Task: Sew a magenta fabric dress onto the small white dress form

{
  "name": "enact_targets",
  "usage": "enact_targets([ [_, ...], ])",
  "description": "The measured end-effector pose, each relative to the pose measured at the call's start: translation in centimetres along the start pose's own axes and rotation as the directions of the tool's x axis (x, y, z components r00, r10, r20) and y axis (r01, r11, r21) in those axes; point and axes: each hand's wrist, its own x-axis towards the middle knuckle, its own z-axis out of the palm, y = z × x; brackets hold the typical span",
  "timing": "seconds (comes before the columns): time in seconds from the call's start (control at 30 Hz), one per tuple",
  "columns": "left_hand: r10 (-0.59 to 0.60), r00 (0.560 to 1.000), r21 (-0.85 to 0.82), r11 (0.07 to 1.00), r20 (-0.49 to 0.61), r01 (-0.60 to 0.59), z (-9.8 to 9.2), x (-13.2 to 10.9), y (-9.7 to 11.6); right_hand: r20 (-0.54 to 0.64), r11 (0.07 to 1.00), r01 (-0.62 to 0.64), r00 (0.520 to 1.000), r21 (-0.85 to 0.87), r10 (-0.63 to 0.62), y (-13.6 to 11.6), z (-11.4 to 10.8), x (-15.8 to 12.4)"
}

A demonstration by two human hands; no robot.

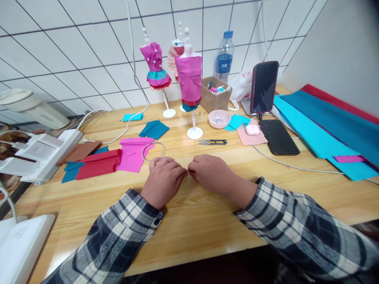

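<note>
Over the middle of the wooden table, my left hand (166, 179) and my right hand (210, 173) meet at the fingertips, both closed in a pinch. What they hold, if anything, is too small or hidden to make out. A silvery wire ring (143, 151) lies just behind my left hand, partly over magenta crepe paper (132, 156). Behind my right hand are small thread snips (213, 142). Farther back stands a white mini dress form with a magenta paper dress (190, 79), its hem ruffled in red and teal.
Left are red paper (100, 163) and a white rack (59, 154). Behind stand another dressed form (155, 65), a cardboard box (215, 100), a pink bead bowl (219, 119) and a bottle (224, 57). Phones (278, 137), a cable and long crepe sheets (325, 126) are right.
</note>
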Motion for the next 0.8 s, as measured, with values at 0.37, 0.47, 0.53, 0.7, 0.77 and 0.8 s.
enact_targets([
  [0.37,-0.029,0.999,0.041,0.999,0.022,0.028,0.2,0.2,0.2,-0.041,0.999,-0.031,0.999,0.035,0.033,0.1,0.3,0.1],
  [0.47,0.013,1.000,0.015,1.000,0.001,-0.013,0.1,0.1,0.2,-0.080,0.997,0.005,0.997,0.081,0.001,0.3,0.2,0.3],
  [0.53,0.016,1.000,-0.012,1.000,-0.007,-0.016,0.1,0.1,0.2,-0.083,0.995,0.025,0.996,0.096,-0.017,0.4,-0.1,0.3],
  [0.7,-0.042,0.999,-0.072,0.996,0.014,0.043,-0.4,0.0,0.3,-0.018,0.999,0.017,1.000,0.044,-0.016,0.4,-1.0,0.1],
  [0.77,-0.049,0.998,-0.087,0.995,0.025,0.051,-0.6,0.0,0.5,-0.019,0.999,0.038,0.999,0.033,-0.037,0.3,-1.2,0.2],
  [0.8,-0.051,0.998,-0.099,0.994,0.029,0.053,-0.6,0.0,0.6,-0.017,0.998,0.052,0.999,0.038,-0.051,0.3,-1.3,0.2],
])
